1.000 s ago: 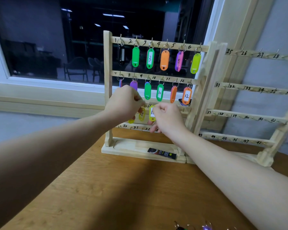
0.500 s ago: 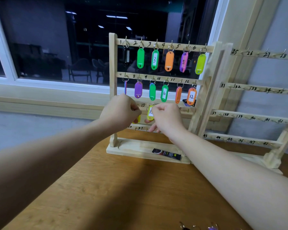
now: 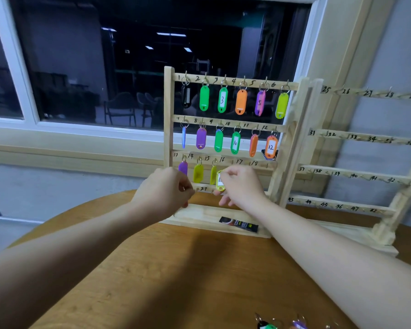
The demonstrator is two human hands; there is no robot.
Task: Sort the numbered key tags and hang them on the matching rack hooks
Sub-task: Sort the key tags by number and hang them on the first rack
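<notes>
The wooden key rack (image 3: 168, 110) stands on the table, with hooks numbered from 1. Coloured tags fill its top two rows. On the third row hang a purple tag (image 3: 183, 167), a yellow tag (image 3: 198, 173) and a yellow-green tag (image 3: 213, 174). My right hand (image 3: 241, 186) pinches a yellow-green tag with a white label (image 3: 220, 181) just below the mark 16. My left hand (image 3: 165, 192) hovers in front of the bottom rows, its fingers curled with nothing visible in them.
A second wooden rack (image 3: 356, 173), numbered 25 to 48, stands to the right with bare hooks. A black sachet (image 3: 239, 224) lies on the first rack's base. Loose tags (image 3: 267, 326) lie at the table's near edge. A window sill runs behind.
My left hand has dropped away from the third row, uncovering the purple and yellow tags. My right hand keeps its pinch on the labelled tag by hook 16.
</notes>
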